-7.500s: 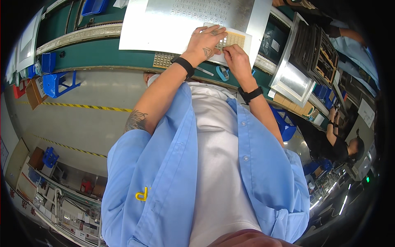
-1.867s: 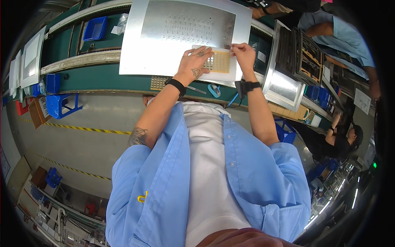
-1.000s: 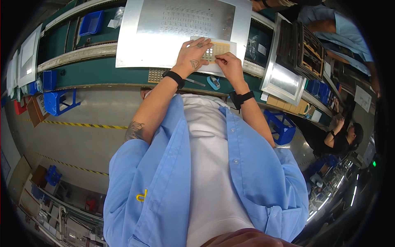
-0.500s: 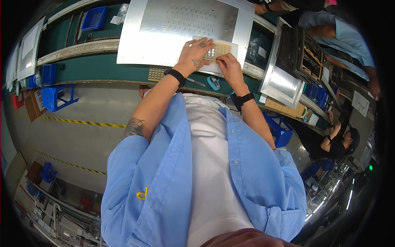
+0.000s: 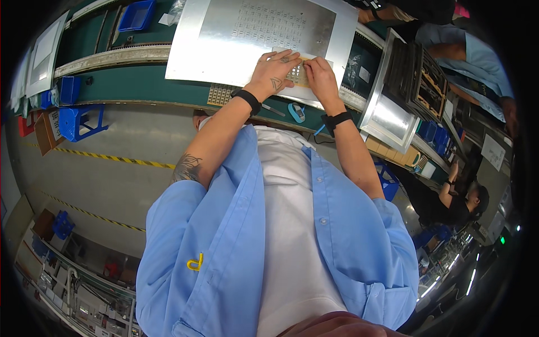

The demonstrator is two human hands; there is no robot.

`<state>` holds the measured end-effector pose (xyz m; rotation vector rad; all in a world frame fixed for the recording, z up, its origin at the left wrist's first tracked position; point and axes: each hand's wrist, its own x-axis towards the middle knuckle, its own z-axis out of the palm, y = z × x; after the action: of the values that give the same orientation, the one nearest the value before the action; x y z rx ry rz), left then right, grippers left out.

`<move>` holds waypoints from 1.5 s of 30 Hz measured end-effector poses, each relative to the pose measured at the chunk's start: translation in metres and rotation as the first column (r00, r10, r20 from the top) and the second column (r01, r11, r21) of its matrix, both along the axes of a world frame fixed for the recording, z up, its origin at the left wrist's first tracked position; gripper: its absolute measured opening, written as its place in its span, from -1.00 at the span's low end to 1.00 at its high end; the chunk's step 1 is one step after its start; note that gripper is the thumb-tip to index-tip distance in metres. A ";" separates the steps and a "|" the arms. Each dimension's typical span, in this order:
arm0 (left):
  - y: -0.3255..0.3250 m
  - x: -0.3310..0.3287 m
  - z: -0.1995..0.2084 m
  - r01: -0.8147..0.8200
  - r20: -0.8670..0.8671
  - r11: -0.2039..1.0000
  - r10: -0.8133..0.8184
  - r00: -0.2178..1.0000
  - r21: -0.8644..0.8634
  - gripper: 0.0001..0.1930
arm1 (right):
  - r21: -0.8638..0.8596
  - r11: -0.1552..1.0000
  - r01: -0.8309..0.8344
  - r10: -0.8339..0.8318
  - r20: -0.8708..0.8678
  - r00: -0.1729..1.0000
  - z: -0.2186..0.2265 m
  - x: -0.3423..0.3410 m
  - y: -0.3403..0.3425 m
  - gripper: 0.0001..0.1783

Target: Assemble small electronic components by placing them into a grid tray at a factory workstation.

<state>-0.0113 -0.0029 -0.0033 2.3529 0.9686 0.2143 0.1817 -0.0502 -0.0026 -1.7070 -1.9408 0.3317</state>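
Observation:
A tan sheet (image 5: 301, 74) with rows of small light pieces lies on a pale board (image 5: 336, 54), on top of a large silver plate (image 5: 191, 56). My left hand (image 5: 273, 74) rests flat across the sheet's left part, fingers stretched out and covering some of it. At the sheet's right part, the fingers of my right hand (image 5: 321, 80) are pinched together against its surface. Whatever is between those fingertips is too small to make out. Nearer me on the bench lie a tan gridded sheet (image 5: 219, 94), a thin metal tool (image 5: 274, 110) and a small blue-and-grey device (image 5: 296, 112).
Conveyor rails (image 5: 120, 56) run along the green bench (image 5: 146, 84). A blue tray (image 5: 136, 15) stands at the far left. Stacked dark frames (image 5: 418, 78) and a silver-framed panel (image 5: 387, 115) stand on the right. A blue stool (image 5: 78, 123) is at left; co-workers are at right.
My right hand's pinched fingers have moved farther away along the sheet. My left hand stays spread on it. The whole view has shifted slightly.

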 end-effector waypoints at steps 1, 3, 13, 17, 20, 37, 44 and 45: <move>0.000 0.000 -0.001 -0.002 -0.002 1.000 0.002 1.000 -0.001 -0.26 | 0.006 1.000 -0.025 0.025 0.035 0.999 0.001 0.001 0.001 -0.93; 0.000 0.000 -0.002 -0.003 0.010 1.000 0.003 1.000 0.010 -0.26 | 0.011 0.999 -0.051 0.050 0.069 0.996 0.003 0.003 0.003 -0.94; -0.001 -0.001 0.000 -0.001 0.003 1.000 0.001 1.000 0.019 -0.25 | -0.020 0.999 -0.047 0.049 0.122 0.991 0.005 0.001 0.002 -0.93; -0.001 0.000 0.000 -0.005 0.009 1.000 0.005 1.000 0.004 -0.25 | -0.022 0.999 -0.045 0.047 0.119 0.992 0.005 0.002 0.002 -0.92; -0.001 0.000 0.000 -0.011 -0.009 1.000 0.011 1.000 -0.001 -0.24 | -0.040 0.998 -0.048 0.053 0.121 0.991 0.006 0.002 0.001 -0.91; -0.001 0.001 0.001 0.006 -0.013 1.000 -0.006 1.000 0.026 -0.24 | -0.161 0.981 -0.105 0.158 0.357 0.921 0.017 0.001 0.011 -0.91; 0.000 0.001 0.003 -0.007 -0.028 1.000 0.007 1.000 0.018 -0.25 | -0.116 0.989 -0.094 0.127 0.320 0.939 0.016 0.003 0.007 -0.91; -0.001 0.001 0.004 -0.005 -0.027 1.000 0.005 1.000 0.019 -0.25 | -0.093 0.991 -0.093 0.118 0.314 0.942 0.014 0.002 0.005 -0.91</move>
<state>-0.0100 -0.0035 0.0003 2.3764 0.9895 0.1945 0.1839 -0.0447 0.0110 -1.8000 -2.2848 0.1776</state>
